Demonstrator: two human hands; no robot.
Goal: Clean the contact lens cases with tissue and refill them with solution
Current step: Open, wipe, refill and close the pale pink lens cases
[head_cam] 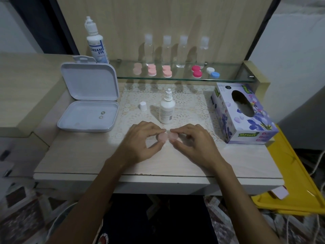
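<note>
Here, my left hand (140, 141) and right hand (191, 141) each pinch one cap of the light, rigid, probably slippery pink lens case (166, 136).

A pale wood-grain worktop (73, 155) is filling the middle of the scene, its near edge chipped in places. A lace mat (190, 104) is lying across its far half. Behind it a light wood-grain back panel (219, 23) is rising, carrying a glass shelf (233, 74). White walls (295, 59) are showing far left and right. A yellow plastic piece (302, 182) is leaning at the right, and patterned flooring (22, 208) is lying dim below.
</note>
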